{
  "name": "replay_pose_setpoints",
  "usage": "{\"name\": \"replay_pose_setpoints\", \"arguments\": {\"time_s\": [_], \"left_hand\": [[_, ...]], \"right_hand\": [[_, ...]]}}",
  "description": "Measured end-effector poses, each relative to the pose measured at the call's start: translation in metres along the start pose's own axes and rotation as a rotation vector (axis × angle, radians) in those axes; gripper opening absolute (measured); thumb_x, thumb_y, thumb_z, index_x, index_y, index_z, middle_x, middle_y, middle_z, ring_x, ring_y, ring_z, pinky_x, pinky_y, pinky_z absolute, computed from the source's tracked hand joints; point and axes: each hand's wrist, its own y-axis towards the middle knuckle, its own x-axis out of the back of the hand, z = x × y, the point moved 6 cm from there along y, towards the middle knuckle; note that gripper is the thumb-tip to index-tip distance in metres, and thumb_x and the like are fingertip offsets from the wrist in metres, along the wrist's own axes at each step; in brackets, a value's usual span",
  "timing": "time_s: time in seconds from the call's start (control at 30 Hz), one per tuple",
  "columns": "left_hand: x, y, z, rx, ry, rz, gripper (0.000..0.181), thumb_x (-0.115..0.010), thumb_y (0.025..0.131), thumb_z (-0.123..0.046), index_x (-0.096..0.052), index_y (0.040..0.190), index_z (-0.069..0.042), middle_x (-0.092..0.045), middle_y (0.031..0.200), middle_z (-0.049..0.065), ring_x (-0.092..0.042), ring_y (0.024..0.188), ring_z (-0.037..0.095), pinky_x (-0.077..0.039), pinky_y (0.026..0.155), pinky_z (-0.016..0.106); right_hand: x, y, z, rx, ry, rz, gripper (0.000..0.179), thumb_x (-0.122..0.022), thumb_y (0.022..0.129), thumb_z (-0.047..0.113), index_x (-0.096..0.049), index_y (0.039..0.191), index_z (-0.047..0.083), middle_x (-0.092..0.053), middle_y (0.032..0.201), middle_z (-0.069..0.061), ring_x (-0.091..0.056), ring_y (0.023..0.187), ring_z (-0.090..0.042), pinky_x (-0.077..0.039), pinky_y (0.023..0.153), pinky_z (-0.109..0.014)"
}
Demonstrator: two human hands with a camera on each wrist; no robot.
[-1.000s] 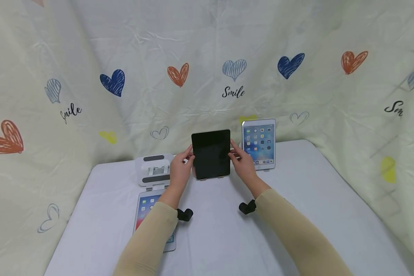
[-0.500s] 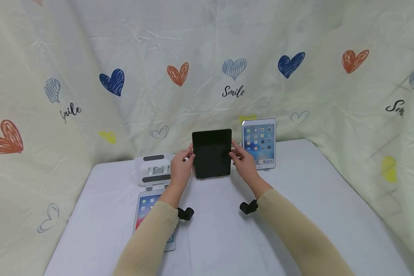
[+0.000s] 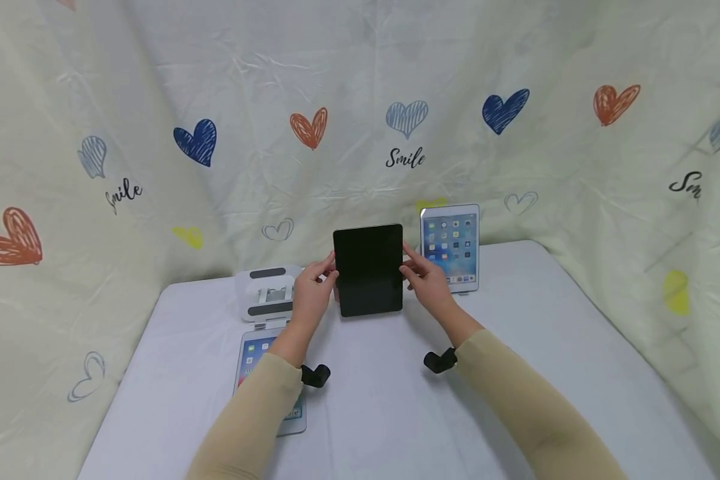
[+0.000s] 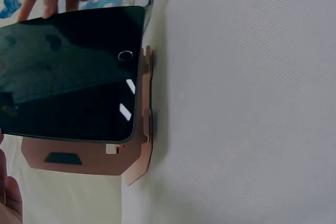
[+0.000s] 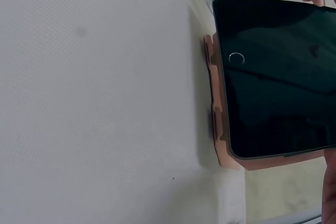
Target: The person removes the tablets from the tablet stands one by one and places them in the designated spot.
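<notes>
A black tablet (image 3: 369, 270) with a dark screen stands nearly upright at the back middle of the table. My left hand (image 3: 312, 290) pinches its left edge, and my right hand (image 3: 427, 283) pinches the opposite edge, thumbs toward the front. Behind the tablet is a rose-gold metal stand (image 4: 100, 163), seen in the left wrist view with its lip hooks beside the tablet's lower edge. In the right wrist view the tablet's lower edge sits just in front of the stand's lip. Most of the stand is hidden by the tablet.
To the right, a white tablet (image 3: 465, 243) with a lit screen leans upright. At the left lies a white stand (image 3: 270, 309) with dark pads, and before it a second lit white tablet (image 3: 253, 347), partly under my left forearm. A printed cloth (image 3: 360, 60) hangs behind the table (image 3: 372, 400).
The black tablet has shifted slightly toward me, its lower edge now covering the stand's lip hooks in the head view. Both hands keep their hold on its sides.
</notes>
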Motion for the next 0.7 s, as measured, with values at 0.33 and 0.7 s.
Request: {"name": "replay_pose_setpoints", "arguments": {"time_s": [0.33,0.7], "left_hand": [[0.002,-0.012,-0.004,0.067,-0.047,0.058,0.041,-0.07,0.094,-0.015,-0.065,0.133,-0.024,-0.068,0.102,-0.001,-0.057,0.092,0.016,-0.048,0.08,0.029],[0.006,-0.025,-0.004,0.138,-0.061,0.097,0.041,-0.07,0.093,-0.014,-0.064,0.133,-0.021,-0.07,0.105,0.005,-0.06,0.095,0.02,-0.047,0.084,0.029]], "right_hand": [[0.005,-0.01,-0.002,-0.037,0.03,0.04,0.055,-0.062,0.099,0.015,-0.046,0.149,0.032,-0.065,0.112,-0.015,-0.06,0.087,-0.046,-0.056,0.073,-0.045],[0.005,-0.025,0.001,-0.108,0.017,0.098,0.056,-0.062,0.099,0.018,-0.044,0.15,0.033,-0.065,0.11,-0.012,-0.06,0.092,-0.046,-0.056,0.072,-0.037]]}}
